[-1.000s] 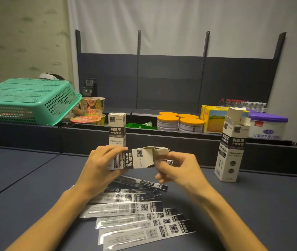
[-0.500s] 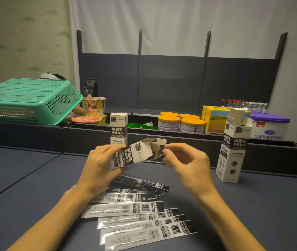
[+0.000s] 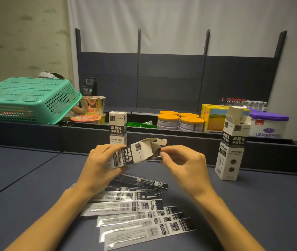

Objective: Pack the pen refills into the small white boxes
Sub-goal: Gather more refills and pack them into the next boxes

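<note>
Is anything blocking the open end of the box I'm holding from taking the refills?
Nothing visible blocks the held box: its flaps are folded back, though the right hand pinches one there. The refills lie loose below.

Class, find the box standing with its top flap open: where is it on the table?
In the head view, the open box stands upright at right on the table, beyond the right hand, before the purple-lidded tub.
</note>
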Demonstrator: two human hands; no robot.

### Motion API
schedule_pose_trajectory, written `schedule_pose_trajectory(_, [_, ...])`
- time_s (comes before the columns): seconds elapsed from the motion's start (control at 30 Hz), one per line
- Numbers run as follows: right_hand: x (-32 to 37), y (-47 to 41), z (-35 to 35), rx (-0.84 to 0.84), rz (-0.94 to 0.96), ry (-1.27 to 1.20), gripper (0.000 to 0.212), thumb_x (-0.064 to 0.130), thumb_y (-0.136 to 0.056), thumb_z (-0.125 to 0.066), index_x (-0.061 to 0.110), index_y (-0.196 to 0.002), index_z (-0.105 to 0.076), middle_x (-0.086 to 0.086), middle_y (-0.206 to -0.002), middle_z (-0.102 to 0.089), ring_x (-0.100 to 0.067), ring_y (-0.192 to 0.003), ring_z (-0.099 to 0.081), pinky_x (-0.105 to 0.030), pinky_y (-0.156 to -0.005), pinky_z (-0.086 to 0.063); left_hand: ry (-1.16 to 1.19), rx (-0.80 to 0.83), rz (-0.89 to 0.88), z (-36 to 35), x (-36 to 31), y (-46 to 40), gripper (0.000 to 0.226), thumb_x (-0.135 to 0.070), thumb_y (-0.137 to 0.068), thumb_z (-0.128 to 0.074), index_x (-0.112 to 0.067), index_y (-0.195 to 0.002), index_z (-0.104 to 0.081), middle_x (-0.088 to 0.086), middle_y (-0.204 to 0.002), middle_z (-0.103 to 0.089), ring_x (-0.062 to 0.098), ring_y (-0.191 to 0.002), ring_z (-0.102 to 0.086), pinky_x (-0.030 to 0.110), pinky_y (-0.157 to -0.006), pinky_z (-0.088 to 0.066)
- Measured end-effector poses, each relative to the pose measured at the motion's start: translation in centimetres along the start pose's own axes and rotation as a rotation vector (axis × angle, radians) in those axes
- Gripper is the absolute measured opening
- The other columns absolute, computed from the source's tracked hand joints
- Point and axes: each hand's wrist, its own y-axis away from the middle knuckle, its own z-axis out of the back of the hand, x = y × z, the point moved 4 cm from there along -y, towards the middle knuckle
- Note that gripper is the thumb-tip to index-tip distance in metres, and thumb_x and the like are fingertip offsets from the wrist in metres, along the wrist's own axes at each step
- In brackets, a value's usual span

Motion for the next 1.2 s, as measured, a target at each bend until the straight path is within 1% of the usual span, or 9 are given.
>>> schedule_pose_trajectory(0.13, [-0.2,0.3,-0.6,0.050,-0.019,0.004,0.014,0.008,-0.083,-0.073,0.015,-0.095,-0.077,0.008,-0.087,-0.073,-0.006,-0.080,-0.068,-0.018,-0.071,-0.055,0.009,0.016,-0.022,0.0,-0.4,0.0,0.074,-0.024,-0.060,-0.088,-0.028,-0.124,-0.050,0.001,-0.115,-0.063,0.010,-0.105,-0.048,0.027,-0.084,-0.036])
schedule_pose_trajectory(0.27, [-0.2,0.5,-1.3,0.107,-0.021,0.021,0.012,0.009,-0.083,-0.073,0.015,-0.093,-0.077,0.013,-0.087,-0.071,-0.005,-0.079,-0.065,-0.016,-0.066,-0.053,0.011,0.035,-0.042,-0.1,-0.6,0.0,0.075,-0.023,-0.060,-0.088,-0.029,-0.124,-0.049,0.001,-0.116,-0.063,0.012,-0.107,-0.048,0.035,-0.084,-0.040])
schedule_pose_trajectory(0.37, [-0.2,0.3,-1.1,0.091,-0.078,-0.041,0.012,0.011,-0.083,-0.074,0.016,-0.093,-0.076,0.007,-0.086,-0.072,-0.008,-0.075,-0.064,-0.019,-0.065,-0.053,0.014,0.037,-0.032,-0.1,-0.4,0.0,0.075,-0.023,-0.061,-0.088,-0.029,-0.124,-0.050,0.002,-0.116,-0.063,0.011,-0.106,-0.047,0.030,-0.085,-0.038])
schedule_pose_trajectory(0.47, [-0.3,0.2,-0.8,0.097,-0.105,-0.064,0.011,0.011,-0.082,-0.075,0.016,-0.092,-0.077,0.009,-0.086,-0.073,-0.008,-0.075,-0.064,-0.018,-0.065,-0.052,0.021,0.038,-0.028,-0.1,-0.4,0.0,0.075,-0.022,-0.061,-0.088,-0.029,-0.124,-0.050,0.001,-0.116,-0.063,0.011,-0.106,-0.047,0.026,-0.085,-0.036])
schedule_pose_trajectory(0.7, [-0.1,0.6,-1.5,0.184,-0.088,-0.019,0.014,0.016,-0.086,-0.071,0.023,-0.097,-0.077,0.017,-0.087,-0.070,-0.005,-0.075,-0.061,-0.017,-0.060,-0.049,0.034,0.046,-0.042,-0.1,-0.4,0.0,0.074,-0.025,-0.061,-0.087,-0.030,-0.125,-0.050,-0.004,-0.116,-0.062,0.010,-0.107,-0.048,0.033,-0.086,-0.040])
schedule_pose_trajectory(0.77, [0.1,0.5,-1.4,0.171,-0.074,0.003,0.014,0.016,-0.086,-0.071,0.022,-0.097,-0.077,0.015,-0.089,-0.070,-0.007,-0.079,-0.061,-0.018,-0.061,-0.050,0.033,0.042,-0.039,-0.1,-0.4,0.0,0.074,-0.025,-0.061,-0.087,-0.030,-0.125,-0.050,-0.002,-0.116,-0.062,0.010,-0.107,-0.047,0.034,-0.085,-0.040])
schedule_pose_trajectory(0.87, [0.0,0.3,-1.0,0.116,-0.072,0.018,0.014,0.011,-0.085,-0.071,0.019,-0.096,-0.075,0.011,-0.088,-0.069,-0.007,-0.078,-0.061,-0.018,-0.062,-0.050,0.030,0.031,-0.034,0.0,-0.4,0.0,0.074,-0.025,-0.062,-0.087,-0.029,-0.125,-0.050,-0.002,-0.117,-0.062,0.010,-0.106,-0.047,0.035,-0.084,-0.042])
schedule_pose_trajectory(0.97, [-0.1,0.3,-1.0,0.131,-0.056,0.036,0.013,0.009,-0.087,-0.069,0.017,-0.094,-0.077,0.008,-0.086,-0.069,-0.005,-0.077,-0.061,-0.013,-0.062,-0.047,0.035,0.028,-0.032,-0.1,-0.4,0.0,0.074,-0.025,-0.062,-0.087,-0.030,-0.125,-0.049,-0.002,-0.117,-0.062,0.010,-0.106,-0.047,0.036,-0.083,-0.043])
schedule_pose_trajectory(1.2, [-0.2,0.6,-1.9,0.230,-0.007,0.097,0.021,0.011,-0.090,-0.065,0.022,-0.104,-0.075,0.009,-0.106,-0.067,-0.001,-0.094,-0.057,-0.011,-0.070,-0.050,0.027,0.022,-0.029,-0.1,-0.1,0.0,0.073,-0.026,-0.061,-0.087,-0.029,-0.124,-0.051,-0.002,-0.117,-0.062,0.011,-0.106,-0.049,0.036,-0.084,-0.043])
